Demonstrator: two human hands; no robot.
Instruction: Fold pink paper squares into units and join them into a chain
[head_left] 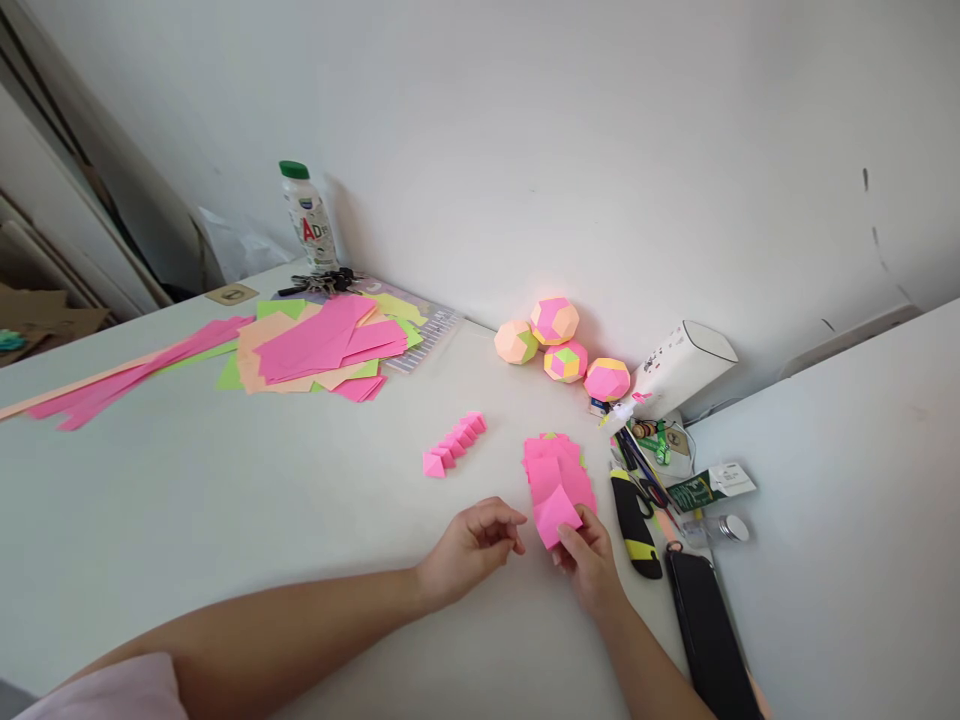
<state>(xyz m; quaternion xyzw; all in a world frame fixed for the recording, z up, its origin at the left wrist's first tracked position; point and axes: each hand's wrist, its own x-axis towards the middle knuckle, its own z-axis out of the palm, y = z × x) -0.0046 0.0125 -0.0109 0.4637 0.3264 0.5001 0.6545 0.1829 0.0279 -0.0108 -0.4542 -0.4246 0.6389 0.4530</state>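
Observation:
My right hand (589, 562) pinches a pink paper square (556, 516) between thumb and fingers, with a crease showing across it. Behind it lies a loose stack of pink paper pieces (576, 478), with a little green at its far edge. My left hand (474, 548) is just left of the held paper, fingers loosely curled and apart, nothing visible in them. Beyond the left hand stands a slanting row of small folded pink paper units (455, 444). Farther back, several faceted paper balls (555, 322) in pink, peach, green and yellow sit by the wall.
At the back left lies a heap of coloured paper sheets (322, 345) with long strips (142, 375), partly over a clear ruler (427, 345). Behind them stand keys (322, 281) and a bottle (309, 220). A cutter (635, 525), a black phone (709, 630) and a small jar (716, 530) line the right edge.

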